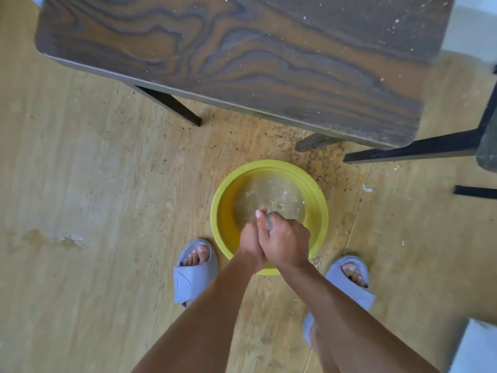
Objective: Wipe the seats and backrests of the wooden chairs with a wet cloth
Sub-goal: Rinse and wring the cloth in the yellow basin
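Note:
A yellow basin [226, 200] of cloudy water stands on the floor between my feet. Over its near side my left hand [250, 243] and my right hand [289, 242] are clenched together around a small grey cloth [269, 220]. Only a sliver of the cloth shows between the fingers. A dark wooden seat or table top [242, 49], speckled with crumbs and dust, fills the upper part of the view just beyond the basin.
Black metal legs [172, 103] reach down from the wooden top to the floor. Another dark frame [416, 149] stands at the right. Crumbs litter the pale wood-look floor [94, 184] around the basin. My feet in grey slippers [195, 270] flank it.

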